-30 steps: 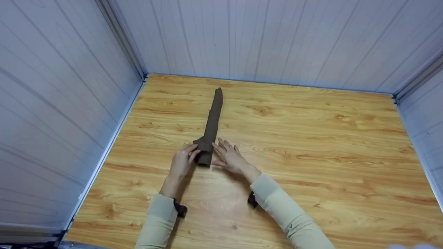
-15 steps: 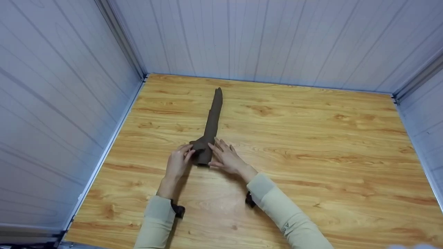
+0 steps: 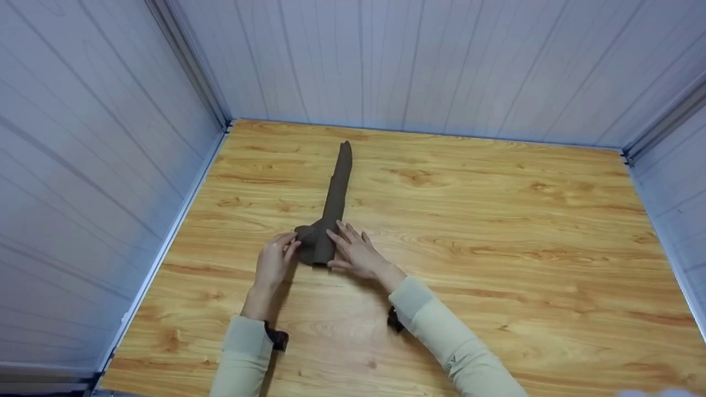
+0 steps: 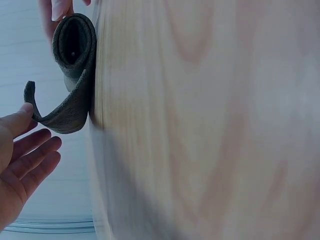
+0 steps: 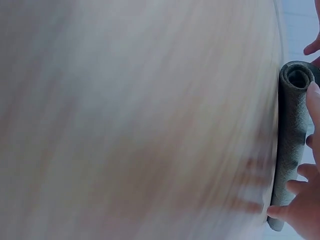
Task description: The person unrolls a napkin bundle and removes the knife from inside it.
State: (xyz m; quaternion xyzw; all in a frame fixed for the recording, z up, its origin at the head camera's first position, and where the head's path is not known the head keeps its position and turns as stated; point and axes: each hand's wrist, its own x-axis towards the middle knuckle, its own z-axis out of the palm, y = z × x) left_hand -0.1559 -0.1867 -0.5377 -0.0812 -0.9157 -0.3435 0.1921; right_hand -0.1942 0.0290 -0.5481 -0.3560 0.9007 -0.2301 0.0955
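Observation:
A dark grey-brown cloth, rolled into a long narrow tube, lies on the wooden table, with a loose flap at its near left end. My left hand pinches the edge of that flap between thumb and fingers; in the left wrist view the flap curves up from the roll to the left hand's thumb. Spread along the roll's right side, my right hand touches it with fingertips and thumb. From the right wrist, the roll's spiral end shows beside the right hand.
The wooden table is bounded by a pale panel wall at the back and others at left and right. Metal framing runs up the corners. A dark strapped device sits at the left wrist, another at the right.
My left hand has moved left with the flap's edge, which is now drawn out from the roll. My right hand has shifted slightly left along with the near end of the roll.

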